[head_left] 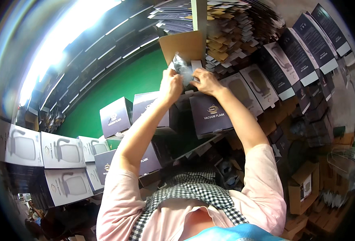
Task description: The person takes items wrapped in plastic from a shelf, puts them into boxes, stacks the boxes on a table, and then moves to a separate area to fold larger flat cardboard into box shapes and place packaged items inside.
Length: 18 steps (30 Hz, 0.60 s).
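Both hands are at the mouth of an open carton whose brown cardboard flap [182, 45] stands up behind them. Crumpled clear plastic wrapping [181, 66] rises out of the opening; what it wraps is hidden. My left hand [171, 85] is closed at the left side of this wrapping, its fingertips pinching the plastic. My right hand [206, 82] is bent over the carton's right side, fingers curled inward beside a small white flap [196, 64]. Its fingertips are partly hidden. Closed dark purple boxes [116, 116] stand on the green tabletop [145, 71] nearer to me.
Another dark purple box [210, 116] sits under my right forearm. White-faced boxes [68, 186] are stacked at the left. Flattened cartons [225, 34] pile up behind a pale post [199, 16]. More boxes [302, 50] line the right, above an open brown carton [304, 188].
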Tool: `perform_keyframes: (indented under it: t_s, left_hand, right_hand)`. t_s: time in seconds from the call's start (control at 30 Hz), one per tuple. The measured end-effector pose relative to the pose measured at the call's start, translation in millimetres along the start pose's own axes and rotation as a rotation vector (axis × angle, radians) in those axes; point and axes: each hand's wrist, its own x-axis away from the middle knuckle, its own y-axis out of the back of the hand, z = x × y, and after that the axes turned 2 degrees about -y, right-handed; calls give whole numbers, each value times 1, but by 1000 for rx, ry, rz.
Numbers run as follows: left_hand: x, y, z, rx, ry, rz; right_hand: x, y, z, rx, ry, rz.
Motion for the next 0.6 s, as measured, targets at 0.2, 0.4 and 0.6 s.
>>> perform_keyframes:
  t_s: [0.2,0.4,0.6]
  left_hand:
    - [-24,-32,-30,-160,141,332]
    - [-24,-32,-18,-173,171,421]
    - [-11,49,13,1315,535,555]
  right_hand:
    - [-23,-9,-60,-588,-414,-102]
    - [-74,43,25,-485,-455,-511]
    - [8,51,-30,-453,-115,17]
